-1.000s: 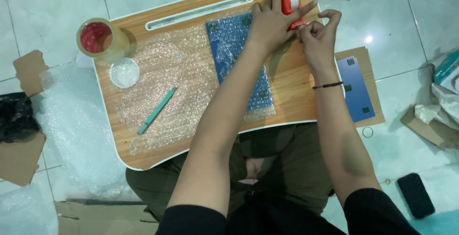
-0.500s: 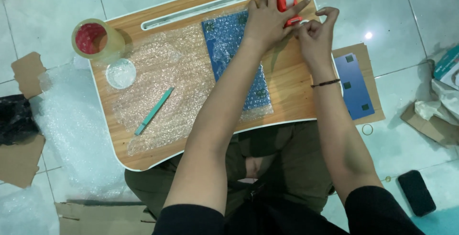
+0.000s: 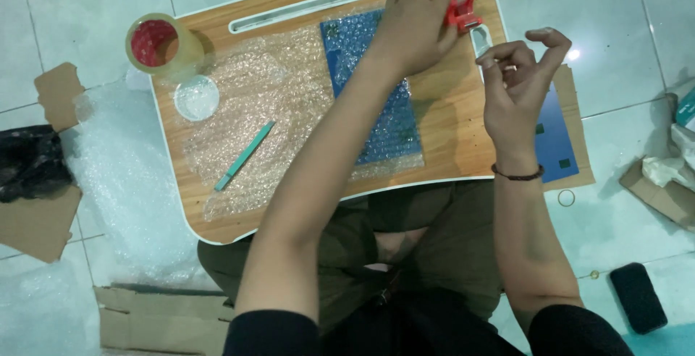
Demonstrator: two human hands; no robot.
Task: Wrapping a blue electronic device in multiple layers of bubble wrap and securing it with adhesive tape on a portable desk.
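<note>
My left hand (image 3: 416,26) reaches across the wooden lap desk (image 3: 449,120) and grips a red tape dispenser (image 3: 457,5) above its far right corner. My right hand (image 3: 515,84), a dark bracelet at its wrist, hovers beside the desk's right edge. Its thumb and forefinger pinch what looks like a clear tape strip (image 3: 480,39) running from the dispenser. Under my left forearm lies a blue flat item wrapped in bubble wrap (image 3: 362,59), next to a loose bubble wrap sheet (image 3: 268,106).
A teal cutter (image 3: 244,156), a brown tape roll (image 3: 156,44) and a small clear roll (image 3: 197,97) sit on the desk's left. On the floor lie a blue panel on cardboard (image 3: 557,142), a black block (image 3: 637,298), cardboard scraps (image 3: 36,225) and more bubble wrap (image 3: 123,182).
Both hands rose from the desk's far right corner. My left hand lifted the dispenser, and my right hand drew back toward me and to the right, away from it.
</note>
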